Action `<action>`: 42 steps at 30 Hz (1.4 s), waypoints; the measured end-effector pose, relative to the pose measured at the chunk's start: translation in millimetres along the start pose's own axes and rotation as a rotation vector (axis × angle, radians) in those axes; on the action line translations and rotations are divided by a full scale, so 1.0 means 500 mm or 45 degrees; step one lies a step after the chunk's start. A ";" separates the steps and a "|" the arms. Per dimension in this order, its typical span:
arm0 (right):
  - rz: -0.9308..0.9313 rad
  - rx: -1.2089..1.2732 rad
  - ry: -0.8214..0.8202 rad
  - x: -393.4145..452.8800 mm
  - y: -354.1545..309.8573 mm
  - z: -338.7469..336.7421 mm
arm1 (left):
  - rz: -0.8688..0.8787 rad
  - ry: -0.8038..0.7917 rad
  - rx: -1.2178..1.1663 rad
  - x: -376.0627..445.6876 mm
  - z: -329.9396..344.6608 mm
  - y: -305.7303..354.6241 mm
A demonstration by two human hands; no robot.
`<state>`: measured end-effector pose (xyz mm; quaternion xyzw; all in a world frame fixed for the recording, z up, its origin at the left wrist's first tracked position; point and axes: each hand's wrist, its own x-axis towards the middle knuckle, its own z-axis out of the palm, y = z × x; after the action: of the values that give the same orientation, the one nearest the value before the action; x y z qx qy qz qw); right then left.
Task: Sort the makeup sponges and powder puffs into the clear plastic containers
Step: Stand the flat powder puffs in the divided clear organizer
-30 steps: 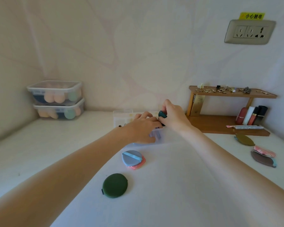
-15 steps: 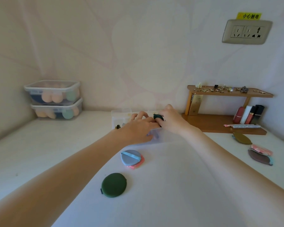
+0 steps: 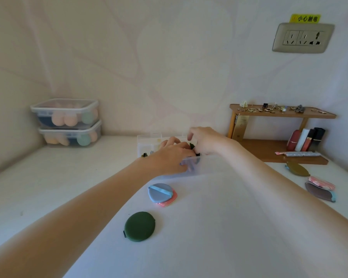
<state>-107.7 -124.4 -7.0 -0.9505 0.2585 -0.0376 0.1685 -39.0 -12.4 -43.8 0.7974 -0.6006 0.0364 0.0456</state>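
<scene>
Reaching into one clear container (image 3: 199, 167), two hands (image 3: 175, 157) pinch dark puffs; two lidded boxes (image 3: 66, 121) stacked.

Dark green round puff (image 3: 139, 226), blue puff (image 3: 160, 192) over pink puff (image 3: 169, 201), brown wooden shelf (image 3: 277, 151), yellow label (image 3: 305, 18)

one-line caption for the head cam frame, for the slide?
Both hands, left hand and right hand, work inside the clear organizer box; a green puff and blue puff wait on the table.
</scene>
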 end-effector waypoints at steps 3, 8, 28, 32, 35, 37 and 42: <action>-0.027 -0.013 0.087 0.003 0.007 0.010 | -0.003 0.002 0.042 0.000 -0.003 -0.001; 0.005 -0.049 0.093 0.010 0.018 0.022 | 0.039 0.038 0.156 -0.005 0.007 -0.003; -0.461 0.150 0.532 -0.074 -0.008 0.029 | -0.166 0.072 0.132 -0.013 -0.003 -0.052; -0.505 0.135 -0.103 -0.116 -0.056 0.070 | -0.134 0.113 0.018 -0.034 -0.001 -0.060; -0.451 0.009 -0.317 -0.117 -0.071 0.104 | -0.112 0.103 -0.082 -0.045 0.007 -0.065; -0.459 0.016 -0.354 -0.114 -0.072 0.112 | -0.140 0.106 -0.181 -0.054 0.005 -0.068; -0.471 -0.037 -0.170 -0.121 -0.057 0.094 | -0.150 0.093 -0.205 -0.073 -0.009 -0.066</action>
<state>-138.9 -56.7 -40.6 -0.9844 0.0683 -0.0012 0.1619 -17.4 32.2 -44.2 0.8233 -0.5515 0.0144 0.1337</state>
